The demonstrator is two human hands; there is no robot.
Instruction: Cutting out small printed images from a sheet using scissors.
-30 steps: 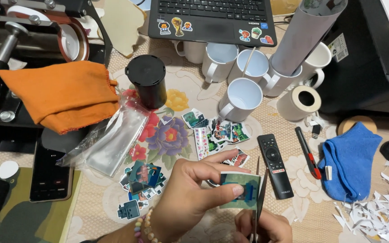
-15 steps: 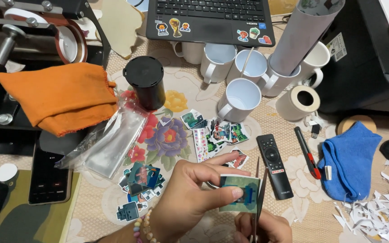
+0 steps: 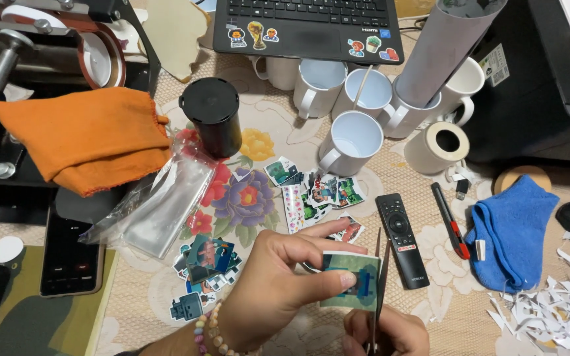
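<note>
My left hand [image 3: 275,283] pinches a small printed sticker sheet [image 3: 352,280] with a green and blue picture, thumb on its right side. My right hand [image 3: 387,333], at the bottom edge, grips a pair of scissors [image 3: 379,277] whose blades point up along the sheet's right edge. Cut-out stickers [image 3: 315,192] lie scattered above my hands, and another pile of cut-out stickers [image 3: 202,267] lies to the left. A beaded bracelet [image 3: 202,329] is on my left wrist.
A black remote [image 3: 400,237], a red-and-black pen [image 3: 448,221] and a blue cloth [image 3: 512,231] lie right. Paper scraps [image 3: 555,313] pile at lower right. White mugs [image 3: 354,138], a black cylinder [image 3: 211,125], plastic bags [image 3: 159,204], an orange cloth [image 3: 84,135], a phone [image 3: 70,247] and a laptop [image 3: 305,26] surround.
My hands, the sheet and the scissors stay in nearly the same place; the left thumb shifted slightly on the sheet.
</note>
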